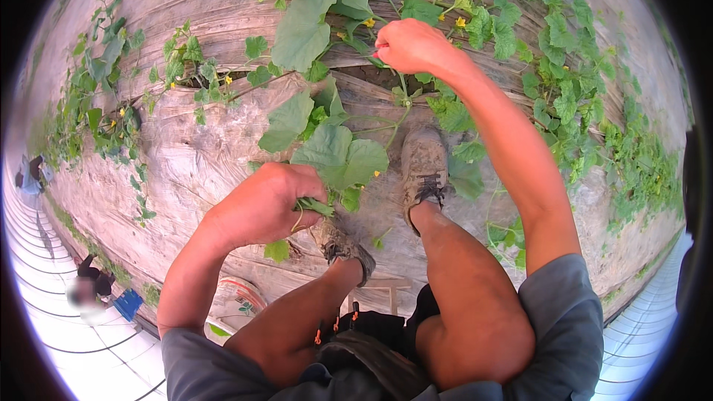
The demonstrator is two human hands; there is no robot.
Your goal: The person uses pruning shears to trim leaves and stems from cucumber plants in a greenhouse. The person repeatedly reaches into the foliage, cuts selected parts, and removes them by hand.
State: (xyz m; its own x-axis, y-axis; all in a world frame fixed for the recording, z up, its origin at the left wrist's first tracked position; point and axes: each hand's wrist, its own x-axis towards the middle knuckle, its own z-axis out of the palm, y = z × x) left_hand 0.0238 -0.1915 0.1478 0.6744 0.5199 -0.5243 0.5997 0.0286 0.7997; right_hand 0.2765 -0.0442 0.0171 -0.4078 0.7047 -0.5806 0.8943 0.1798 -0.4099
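My left hand (273, 206) is closed around a small bunch of green plant stems (313, 206) in front of my shin. Farther out, my right hand (415, 47) grips a small red object (380, 50), mostly hidden by my fingers; what it is I cannot tell. That hand is among the vines, just above a torn slit (367, 75) in the plastic ground film, where dark soil shows. Broad gourd-like leaves (323, 150) spread between my two hands. A thick green stem (398, 128) runs from the slit toward my shoe. Yellow flowers (460, 22) dot the leafy vine.
Pale plastic mulch film (195, 172) covers the ground. Vines (562, 83) sprawl at right, others (106, 94) at left. My muddy shoes (424, 164) stand on the film. A white bucket (237, 298) is beside my leg. Another person (92, 284) is near a blue container (128, 304).
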